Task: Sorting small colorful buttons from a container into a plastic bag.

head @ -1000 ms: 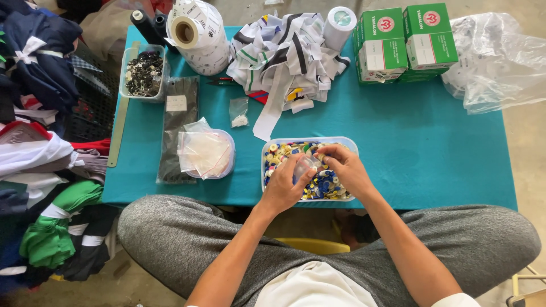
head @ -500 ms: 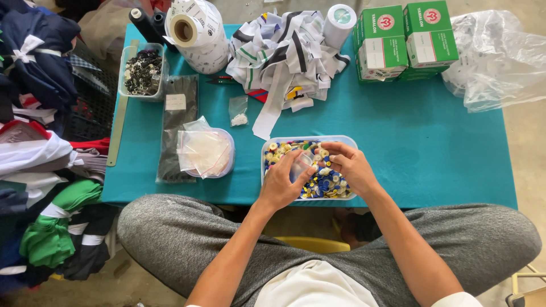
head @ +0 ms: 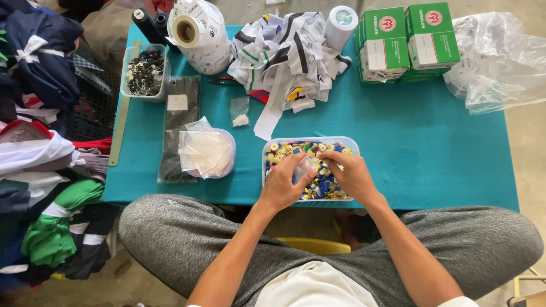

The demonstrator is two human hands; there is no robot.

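Teal worktop [head: 432,142]; green-and-white boxes [head: 406,40]; yellow, blue and white buttons [head: 327,185]; grey trousers [head: 187,233]; black-striped white fabric strips [head: 284,57].

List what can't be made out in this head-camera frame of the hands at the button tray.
- Left hand and right hand: whatever the fingertips pinch is too small to identify.
- Tray of coloured buttons: its middle is covered by both hands.
- Small clear bag: its white contents are too small to tell.
- Clear plastic sheet: cut off by the right edge.
- Clothes pile: cut off by the left edge.
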